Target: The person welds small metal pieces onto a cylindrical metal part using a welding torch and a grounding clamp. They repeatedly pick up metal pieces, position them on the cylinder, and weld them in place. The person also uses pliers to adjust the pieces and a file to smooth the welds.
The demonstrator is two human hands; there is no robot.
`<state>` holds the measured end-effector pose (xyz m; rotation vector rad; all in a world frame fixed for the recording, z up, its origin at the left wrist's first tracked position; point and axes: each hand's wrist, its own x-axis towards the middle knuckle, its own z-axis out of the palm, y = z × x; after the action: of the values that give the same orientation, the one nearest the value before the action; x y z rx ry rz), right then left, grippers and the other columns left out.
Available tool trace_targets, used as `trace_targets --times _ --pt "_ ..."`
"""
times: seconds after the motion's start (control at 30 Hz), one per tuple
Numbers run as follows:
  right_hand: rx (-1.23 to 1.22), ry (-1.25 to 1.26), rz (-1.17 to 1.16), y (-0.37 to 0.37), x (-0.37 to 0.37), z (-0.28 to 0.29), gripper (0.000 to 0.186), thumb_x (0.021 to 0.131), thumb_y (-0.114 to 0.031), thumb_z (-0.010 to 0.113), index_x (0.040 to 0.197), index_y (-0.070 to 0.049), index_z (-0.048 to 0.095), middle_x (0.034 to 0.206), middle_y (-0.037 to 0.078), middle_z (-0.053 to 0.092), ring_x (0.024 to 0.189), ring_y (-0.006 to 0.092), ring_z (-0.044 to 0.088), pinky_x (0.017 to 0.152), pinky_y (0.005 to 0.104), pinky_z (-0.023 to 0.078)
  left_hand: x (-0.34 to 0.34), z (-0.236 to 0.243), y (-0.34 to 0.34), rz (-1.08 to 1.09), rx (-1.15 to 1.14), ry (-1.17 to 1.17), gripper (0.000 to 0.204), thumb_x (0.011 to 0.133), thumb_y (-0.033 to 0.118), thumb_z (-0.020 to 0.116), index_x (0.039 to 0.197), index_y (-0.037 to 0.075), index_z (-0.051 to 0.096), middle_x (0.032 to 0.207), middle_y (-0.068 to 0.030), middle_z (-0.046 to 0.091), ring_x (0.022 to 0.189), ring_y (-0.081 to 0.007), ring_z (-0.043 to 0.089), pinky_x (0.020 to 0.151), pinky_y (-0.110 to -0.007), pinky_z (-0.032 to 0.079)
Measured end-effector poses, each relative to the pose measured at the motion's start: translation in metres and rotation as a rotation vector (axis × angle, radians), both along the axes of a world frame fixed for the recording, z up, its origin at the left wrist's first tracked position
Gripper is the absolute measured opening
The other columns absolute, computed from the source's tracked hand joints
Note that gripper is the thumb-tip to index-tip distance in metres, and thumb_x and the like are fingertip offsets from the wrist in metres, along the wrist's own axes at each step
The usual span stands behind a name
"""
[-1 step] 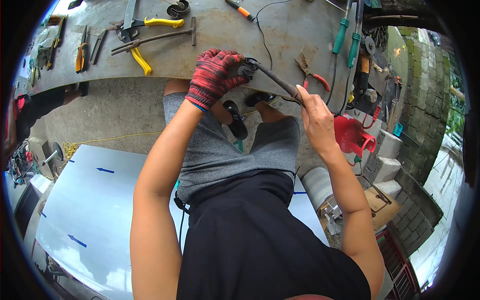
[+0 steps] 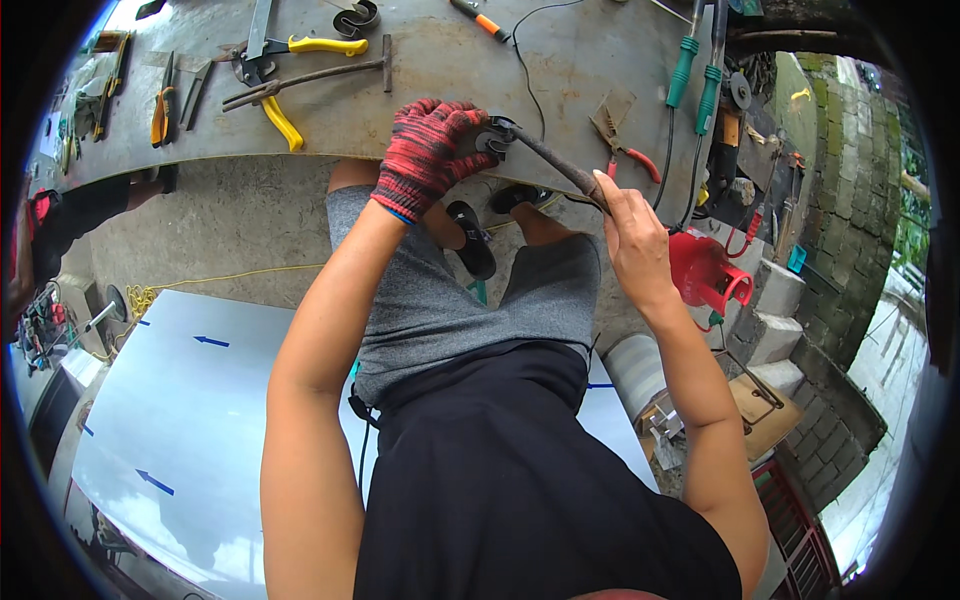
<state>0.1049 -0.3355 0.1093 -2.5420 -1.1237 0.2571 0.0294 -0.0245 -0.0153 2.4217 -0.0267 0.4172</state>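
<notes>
Left hand: I see my left hand (image 2: 430,150) in a red-and-black knit glove, thumb and fingers pinching a curved dark metal piece (image 2: 495,142) from its left side; the inner fingertips are partly hidden.
Right hand: my bare right hand (image 2: 632,235) is wrapped around the near end of a dark rod (image 2: 555,160), thumb laid toward the other hand.
Curved piece: between my hands, right at the gloved fingertips and well ahead of the bare ones, near the table's front edge. I can't tell whether it touches the tabletop.
Rod: it slants from the bare hand forward and left, its far end meeting the curved piece. I can't make out exactly how they fit.
Left of the glove: on the metal table (image 2: 430,60) lie a T-ended bar (image 2: 325,83) and yellow-handled snips (image 2: 284,122).
Beyond both hands: an orange-and-black tool (image 2: 485,22).
Ahead of the bare hand: red-handled pliers (image 2: 642,162), with two green-handled holders (image 2: 682,72) farther out.
Right of the bare hand: a red machine (image 2: 705,270), just beside the wrist.
Behind the glove, leftward: a pale sheet (image 2: 200,400) with blue arrows.
</notes>
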Motion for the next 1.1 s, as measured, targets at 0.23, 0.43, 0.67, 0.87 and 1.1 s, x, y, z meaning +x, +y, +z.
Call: trace_targets --times 0.23,0.43,0.67,0.87,1.1 --pt "0.002 -0.025 0.007 0.0 0.005 0.001 0.069 0.086 0.007 0.068 0.151 -0.014 0.058 0.107 0.014 0.065 0.092 0.0343 0.067 0.082 0.0464 0.055 0.0 0.0 0.0 -0.001 -0.021 0.018 0.062 0.073 0.045 0.091 0.125 0.02 0.07 0.126 -0.0043 0.073 0.115 -0.033 0.064 0.107 -0.048 0.045" --pt "0.027 -0.022 0.011 0.0 0.008 0.0 0.071 0.084 0.01 0.069 0.15 -0.015 0.059 0.108 0.014 0.066 0.093 0.0347 0.067 0.083 0.0466 0.055 0.0 0.0 0.0 -0.003 -0.024 0.042 0.062 0.073 0.045 0.091 0.126 0.021 0.071 0.126 -0.0027 0.073 0.116 -0.0322 0.064 0.108 -0.048 0.043" --pt "0.061 0.031 -0.005 -0.003 0.011 -0.007 0.071 0.084 0.011 0.068 0.149 -0.015 0.06 0.11 0.015 0.067 0.096 0.0361 0.067 0.086 0.047 0.055 -0.001 0.0 0.0 0.002 -0.016 0.021 0.061 0.073 0.045 0.09 0.126 0.02 0.071 0.125 -0.0032 0.073 0.115 -0.0318 0.065 0.107 -0.048 0.045" --pt "0.067 0.069 0.01 -0.005 0.02 -0.008 0.072 0.083 0.011 0.069 0.15 -0.016 0.059 0.112 0.014 0.068 0.099 0.036 0.068 0.087 0.0468 0.055 0.0 0.001 -0.001 0.004 0.019 -0.007 0.06 0.073 0.044 0.09 0.124 0.02 0.071 0.124 -0.004 0.073 0.113 -0.0325 0.065 0.105 -0.047 0.047" --pt "0.046 0.036 0.038 -0.006 0.026 -0.007 0.073 0.084 0.009 0.07 0.151 -0.017 0.059 0.111 0.013 0.068 0.096 0.0346 0.067 0.086 0.0455 0.054 0.0 0.001 0.0 -0.008 0.024 0.004 0.059 0.073 0.044 0.09 0.123 0.018 0.071 0.123 -0.0054 0.073 0.113 -0.0331 0.065 0.104 -0.048 0.047"
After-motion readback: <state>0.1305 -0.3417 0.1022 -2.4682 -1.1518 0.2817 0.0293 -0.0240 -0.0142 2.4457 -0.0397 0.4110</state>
